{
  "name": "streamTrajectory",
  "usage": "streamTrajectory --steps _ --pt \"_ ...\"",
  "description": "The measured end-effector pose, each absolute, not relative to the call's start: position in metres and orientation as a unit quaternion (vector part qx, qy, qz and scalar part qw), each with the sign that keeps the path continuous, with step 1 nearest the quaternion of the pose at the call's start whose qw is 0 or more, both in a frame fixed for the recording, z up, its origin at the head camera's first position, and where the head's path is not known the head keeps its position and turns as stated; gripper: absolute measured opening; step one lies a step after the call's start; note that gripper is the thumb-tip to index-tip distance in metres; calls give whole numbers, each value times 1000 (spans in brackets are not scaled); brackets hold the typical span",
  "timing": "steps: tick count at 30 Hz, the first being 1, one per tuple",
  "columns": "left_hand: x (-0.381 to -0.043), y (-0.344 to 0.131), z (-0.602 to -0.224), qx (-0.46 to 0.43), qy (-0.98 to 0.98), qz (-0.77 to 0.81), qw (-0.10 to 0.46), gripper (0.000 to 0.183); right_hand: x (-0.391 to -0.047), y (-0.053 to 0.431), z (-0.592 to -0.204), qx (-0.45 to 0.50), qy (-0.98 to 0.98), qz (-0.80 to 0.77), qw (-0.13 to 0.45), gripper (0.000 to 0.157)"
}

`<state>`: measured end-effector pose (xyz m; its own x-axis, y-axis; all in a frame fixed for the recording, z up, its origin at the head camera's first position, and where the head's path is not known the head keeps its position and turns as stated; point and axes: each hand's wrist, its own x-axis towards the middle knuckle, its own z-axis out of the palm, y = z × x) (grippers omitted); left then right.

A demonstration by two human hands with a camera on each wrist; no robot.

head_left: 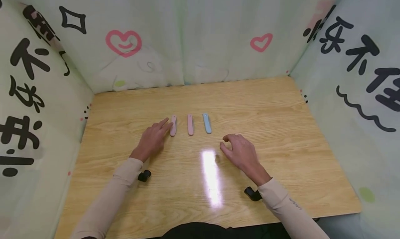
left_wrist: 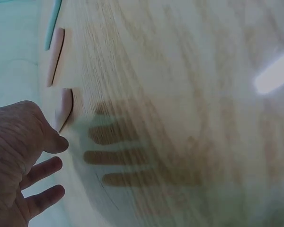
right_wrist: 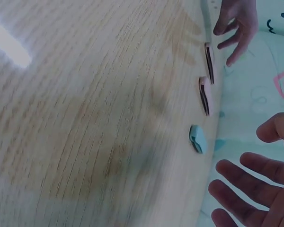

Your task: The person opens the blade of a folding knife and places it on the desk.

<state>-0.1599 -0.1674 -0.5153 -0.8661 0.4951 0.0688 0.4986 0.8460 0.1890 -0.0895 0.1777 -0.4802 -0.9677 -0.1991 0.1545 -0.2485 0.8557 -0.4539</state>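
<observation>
Three slim folding-knife-like pieces with rounded ends lie side by side on the wooden table: a left pink piece [head_left: 173, 126], a middle pink piece [head_left: 190, 125] and a blue piece [head_left: 207, 123]. Dark slots show along the pink pieces' sides in the right wrist view. My left hand [head_left: 153, 138] is right at the left pink piece, its fingertips overlapping that piece's edge in the head view. My right hand [head_left: 242, 152] hovers right of the blue piece and nearer me, fingers spread and loosely bent, holding nothing.
The wooden table [head_left: 275, 121] is bordered by pale printed curtains [head_left: 193, 34] at the back and both sides. A bright light reflection [head_left: 211, 178] lies on the tabletop between my forearms. Black wrist mounts [head_left: 144, 176] sit below my wrists.
</observation>
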Motion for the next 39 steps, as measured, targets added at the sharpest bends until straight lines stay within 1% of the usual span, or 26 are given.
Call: streamTrajectory --steps 6,11,15,19,27,34,39 --pt "-171 -160 -514 -297 -951 -80 12 44 -90 174 -482 122 -961 244 37 28" --pt "-180 -153 -515 -309 -947 -82 5 34 -93 169 -481 127 -959 253 21 26" --pt "-185 -149 -518 -326 -944 -52 -4 31 -94 166 -484 127 -958 255 17 25" --pt "-186 -146 -520 -338 -941 -26 -4 28 -97 165 -485 128 -958 256 23 23" --pt "-188 -151 -514 -355 -935 4 -14 28 -109 155 -477 147 -954 258 38 19" --pt "-193 -154 -517 -384 -923 -18 7 27 -115 148 -476 144 -953 265 27 20" --pt "-189 -159 -521 -398 -915 -48 43 28 -116 141 -477 137 -951 277 22 20"
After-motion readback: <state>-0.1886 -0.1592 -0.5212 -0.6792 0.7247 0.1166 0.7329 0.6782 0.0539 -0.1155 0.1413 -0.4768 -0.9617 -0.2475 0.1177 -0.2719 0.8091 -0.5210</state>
